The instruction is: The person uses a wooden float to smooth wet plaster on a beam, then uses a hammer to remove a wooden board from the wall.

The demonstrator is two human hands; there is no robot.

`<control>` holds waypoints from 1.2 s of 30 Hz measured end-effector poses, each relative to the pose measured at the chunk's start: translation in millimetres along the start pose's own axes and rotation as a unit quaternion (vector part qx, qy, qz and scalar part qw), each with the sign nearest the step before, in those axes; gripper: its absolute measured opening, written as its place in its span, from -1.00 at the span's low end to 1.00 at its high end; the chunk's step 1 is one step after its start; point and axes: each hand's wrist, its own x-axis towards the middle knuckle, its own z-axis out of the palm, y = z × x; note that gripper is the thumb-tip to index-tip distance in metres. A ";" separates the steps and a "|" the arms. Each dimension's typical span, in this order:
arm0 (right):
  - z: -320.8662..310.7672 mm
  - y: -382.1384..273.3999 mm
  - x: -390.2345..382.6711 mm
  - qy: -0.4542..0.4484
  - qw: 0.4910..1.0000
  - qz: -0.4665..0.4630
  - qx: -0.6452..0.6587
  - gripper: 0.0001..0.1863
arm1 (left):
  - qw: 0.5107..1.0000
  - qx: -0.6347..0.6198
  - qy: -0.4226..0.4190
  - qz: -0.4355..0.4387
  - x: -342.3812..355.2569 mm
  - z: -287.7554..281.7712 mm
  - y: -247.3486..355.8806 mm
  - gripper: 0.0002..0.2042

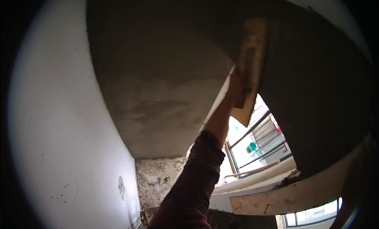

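Note:
My left hand (236,86) reaches up high from the lower middle, the dark maroon sleeve pushed back toward the elbow. Its fingers are wrapped around the handle of a long tan plastering float (258,39), smeared by motion. The float's face is turned to a dark grey, freshly plastered surface (316,83) on the right, against or very near it. Another grey plastered surface (158,79), with lighter damp-looking patches, spreads overhead to the left. My right hand does not show.
A white wall (67,118) with specks stands at the left. Beyond my arm is a bright window opening with dark bars (252,128), and a teal bucket (251,147) shows through it. A wooden plank (272,203) with nails sticking out crosses the lower right.

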 end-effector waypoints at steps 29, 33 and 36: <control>-32.9 -6.7 27.7 0.011 0.997 0.004 0.080 -0.50 | 0.965 0.027 -0.248 -0.078 -336.8 -87.8 4.2 -0.40; -9.0 10.2 12.8 0.075 0.992 -0.003 0.106 -0.46 | 0.972 0.096 -0.139 -0.162 -447.7 -159.2 8.4 -0.45; -35.6 11.7 16.4 0.090 0.981 -0.017 0.168 -0.48 | 0.970 0.137 -0.057 -0.191 -504.9 -210.4 6.1 -0.49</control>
